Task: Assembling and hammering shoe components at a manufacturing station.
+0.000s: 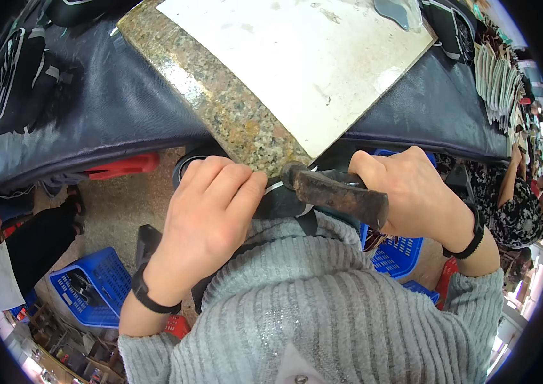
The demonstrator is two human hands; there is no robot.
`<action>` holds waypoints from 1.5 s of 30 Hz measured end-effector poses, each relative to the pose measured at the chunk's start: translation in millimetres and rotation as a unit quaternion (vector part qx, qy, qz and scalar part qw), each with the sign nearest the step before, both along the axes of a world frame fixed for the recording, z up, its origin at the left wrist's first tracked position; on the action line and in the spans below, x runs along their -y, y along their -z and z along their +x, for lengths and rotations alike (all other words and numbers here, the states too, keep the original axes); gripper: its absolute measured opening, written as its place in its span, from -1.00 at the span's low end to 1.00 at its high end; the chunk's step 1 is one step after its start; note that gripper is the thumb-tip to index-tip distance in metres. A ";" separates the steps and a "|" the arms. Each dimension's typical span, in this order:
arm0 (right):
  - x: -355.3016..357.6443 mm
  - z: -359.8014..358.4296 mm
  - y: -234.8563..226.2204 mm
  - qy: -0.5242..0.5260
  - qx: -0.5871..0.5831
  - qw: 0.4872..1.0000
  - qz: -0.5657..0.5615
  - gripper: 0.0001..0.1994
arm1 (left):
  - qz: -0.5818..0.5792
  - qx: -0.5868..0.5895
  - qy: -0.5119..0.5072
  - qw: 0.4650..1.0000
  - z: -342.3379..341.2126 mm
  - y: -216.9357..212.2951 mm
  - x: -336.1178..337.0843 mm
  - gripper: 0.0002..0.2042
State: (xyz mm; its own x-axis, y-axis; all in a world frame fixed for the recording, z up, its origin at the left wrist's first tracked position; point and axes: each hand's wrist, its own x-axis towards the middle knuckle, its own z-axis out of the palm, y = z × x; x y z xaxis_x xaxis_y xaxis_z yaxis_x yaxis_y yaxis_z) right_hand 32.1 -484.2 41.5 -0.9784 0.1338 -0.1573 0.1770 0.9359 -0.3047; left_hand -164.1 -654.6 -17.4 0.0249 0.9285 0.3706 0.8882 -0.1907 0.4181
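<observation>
edges: granite slab juts toward the person as a corner, its tip just above the hands; a white sheet covers most of its top, leaving a speckled strip bare along the left edge.
worktop: dark padded worktop runs either side of the slab; black pieces lie on it at far left, a stack of flat pieces at far right.
room: tight – the hands work in the gap between slab corner and the person's grey ribbed sweater; floor and blue crates below left, another blue crate below right.
left hand: left hand palm down, fingers together and curled onto a dark strap just under the slab corner; black band on the wrist.
right hand: right hand wrapped shut around the hammer, knuckles up, black wrist band.
hammer axis: long axis near horizontal, slightly tilted – rusty end points left at the slab corner, the wider end pokes out lower right beside the palm.
others: another person's arm at the right rim, well apart.
</observation>
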 end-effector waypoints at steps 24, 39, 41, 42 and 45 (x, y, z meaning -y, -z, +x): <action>2.6 -3.4 2.4 0.023 -0.002 1.000 -0.014 -0.59 | 0.144 -0.035 -0.016 0.989 3.0 38.8 -2.8 -0.70; 2.2 -4.1 -2.4 0.044 0.033 0.998 -0.015 -0.58 | 0.105 0.026 0.007 0.994 6.6 22.7 -10.8 -0.70; 2.2 -5.4 -2.5 0.046 0.033 0.998 -0.017 -0.58 | 0.141 -0.013 -0.026 0.990 10.5 29.7 -10.0 -0.71; 2.3 -6.0 -2.2 0.044 0.031 0.998 -0.017 -0.58 | 0.141 -0.015 -0.027 0.990 11.3 33.6 -9.4 -0.71; 4.7 -5.8 -0.5 0.040 0.017 0.999 -0.012 -0.58 | 0.181 -0.008 -0.049 0.982 11.6 43.6 -4.0 -0.70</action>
State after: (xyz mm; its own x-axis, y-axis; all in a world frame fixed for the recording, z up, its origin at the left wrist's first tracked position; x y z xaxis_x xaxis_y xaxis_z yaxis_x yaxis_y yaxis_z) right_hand 26.3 -488.8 42.1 -0.9587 0.2070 -0.1951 0.2616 0.9111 -0.3187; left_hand -152.5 -650.6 -61.1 -0.0501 0.7341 0.6772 0.9157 -0.2368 0.3245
